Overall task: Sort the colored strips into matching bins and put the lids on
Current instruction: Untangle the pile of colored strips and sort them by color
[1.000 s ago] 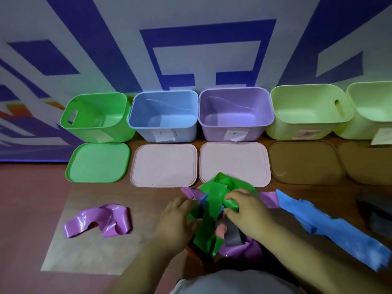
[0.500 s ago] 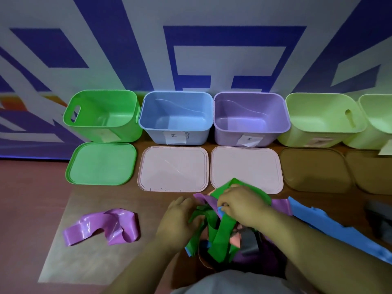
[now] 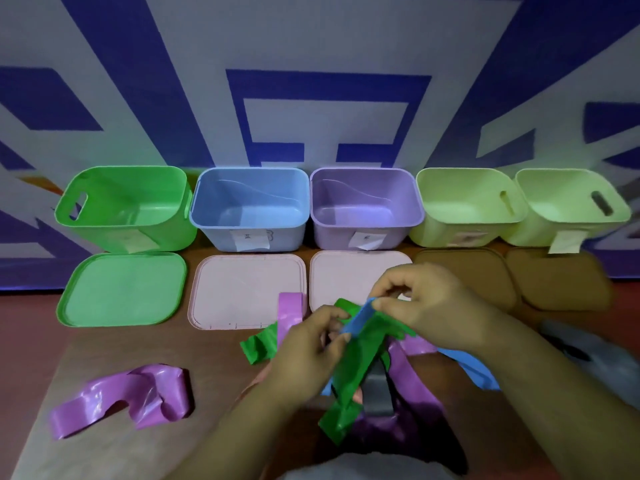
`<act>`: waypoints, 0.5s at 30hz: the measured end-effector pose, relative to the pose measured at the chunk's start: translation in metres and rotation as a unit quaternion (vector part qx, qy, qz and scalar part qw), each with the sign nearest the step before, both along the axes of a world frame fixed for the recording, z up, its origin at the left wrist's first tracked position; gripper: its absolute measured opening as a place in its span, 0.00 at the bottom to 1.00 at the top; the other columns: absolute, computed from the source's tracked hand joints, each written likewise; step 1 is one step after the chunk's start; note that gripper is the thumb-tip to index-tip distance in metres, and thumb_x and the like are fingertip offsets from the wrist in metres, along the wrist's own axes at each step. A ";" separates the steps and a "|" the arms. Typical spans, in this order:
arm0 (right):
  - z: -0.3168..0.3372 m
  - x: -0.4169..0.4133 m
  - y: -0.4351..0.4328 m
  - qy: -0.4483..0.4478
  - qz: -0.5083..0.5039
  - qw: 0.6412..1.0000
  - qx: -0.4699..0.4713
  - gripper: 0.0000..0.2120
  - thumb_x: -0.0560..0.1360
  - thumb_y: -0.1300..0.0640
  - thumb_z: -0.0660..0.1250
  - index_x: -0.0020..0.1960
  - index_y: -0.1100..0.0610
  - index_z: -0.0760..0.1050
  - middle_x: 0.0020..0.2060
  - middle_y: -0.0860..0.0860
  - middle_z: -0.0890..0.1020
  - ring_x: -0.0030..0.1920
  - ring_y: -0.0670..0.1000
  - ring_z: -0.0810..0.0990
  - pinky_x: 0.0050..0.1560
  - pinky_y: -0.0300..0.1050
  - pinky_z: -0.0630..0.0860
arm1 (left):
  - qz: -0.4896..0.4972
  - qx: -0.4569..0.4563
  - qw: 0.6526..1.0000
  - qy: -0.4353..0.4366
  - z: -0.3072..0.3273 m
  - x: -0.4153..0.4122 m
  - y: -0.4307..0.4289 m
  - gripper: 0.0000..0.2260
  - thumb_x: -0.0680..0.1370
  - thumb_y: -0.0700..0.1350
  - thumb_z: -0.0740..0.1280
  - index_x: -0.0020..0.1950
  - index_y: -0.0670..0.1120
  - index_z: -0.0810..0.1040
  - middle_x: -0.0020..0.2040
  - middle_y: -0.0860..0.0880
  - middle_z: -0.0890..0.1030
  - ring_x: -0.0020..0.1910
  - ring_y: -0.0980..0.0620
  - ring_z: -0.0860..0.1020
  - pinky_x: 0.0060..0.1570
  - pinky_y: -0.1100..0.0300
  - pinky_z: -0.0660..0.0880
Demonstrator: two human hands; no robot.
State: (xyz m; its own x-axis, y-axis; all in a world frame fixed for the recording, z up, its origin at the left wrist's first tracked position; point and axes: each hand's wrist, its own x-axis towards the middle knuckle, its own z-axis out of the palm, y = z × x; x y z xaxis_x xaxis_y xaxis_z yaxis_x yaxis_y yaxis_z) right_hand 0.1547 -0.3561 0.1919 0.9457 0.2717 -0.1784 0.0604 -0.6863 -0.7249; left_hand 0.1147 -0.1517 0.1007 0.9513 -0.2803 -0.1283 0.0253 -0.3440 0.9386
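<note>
Fingers [image 3: 389, 305] of the right hand [image 3: 433, 306] pinch the top end of a blue strip [image 3: 358, 317], its length slanting down into the tangle [image 3: 360, 368] the left hand [image 3: 310, 344] grips, all lying nearer than and right of the open blue bin [image 3: 214, 233].

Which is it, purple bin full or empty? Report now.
Empty: the purple bin shows a bare floor, nothing inside; its lid lies off, in front.

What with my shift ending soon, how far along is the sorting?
Nothing is binned: the green bin, blue bin and purple bin look empty, the green lid off. One purple strip lies apart. In hand: the right hand pinches a blue strip, the left hand grips a green strip. All sorting and lidding remain.
</note>
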 end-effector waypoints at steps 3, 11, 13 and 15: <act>0.003 -0.005 -0.015 0.006 -0.053 0.997 0.061 0.08 0.74 0.63 0.71 0.42 0.51 0.82 0.29 0.41 0.78 0.30 0.40 0.73 0.35 0.34 0.71 | -0.001 -0.041 0.999 0.007 0.010 -0.003 -0.013 0.08 0.78 0.37 0.68 0.50 0.50 0.76 0.40 0.56 0.80 0.40 0.54 0.79 0.42 0.62 0.75; 0.013 -0.025 -0.053 0.027 -0.128 0.968 0.216 0.12 0.77 0.68 0.67 0.47 0.53 0.82 0.35 0.53 0.80 0.34 0.43 0.75 0.36 0.37 0.73 | -0.041 -0.052 0.998 -0.023 0.036 -0.005 -0.030 0.10 0.80 0.40 0.67 0.55 0.54 0.74 0.43 0.50 0.78 0.40 0.55 0.75 0.41 0.62 0.73; 0.016 -0.030 -0.066 0.019 -0.154 0.960 0.234 0.10 0.77 0.70 0.65 0.46 0.58 0.81 0.32 0.47 0.78 0.30 0.40 0.73 0.32 0.31 0.72 | -0.067 -0.040 0.997 -0.004 0.035 -0.007 -0.037 0.13 0.78 0.40 0.69 0.56 0.56 0.74 0.42 0.48 0.77 0.39 0.55 0.75 0.40 0.56 0.73; 0.017 -0.034 -0.084 0.011 -0.176 0.954 0.241 0.10 0.78 0.70 0.64 0.46 0.58 0.80 0.35 0.52 0.79 0.32 0.42 0.75 0.32 0.30 0.73 | -0.100 -0.023 0.994 0.031 0.029 -0.009 -0.045 0.15 0.75 0.39 0.72 0.55 0.55 0.73 0.39 0.50 0.76 0.37 0.54 0.74 0.38 0.54 0.74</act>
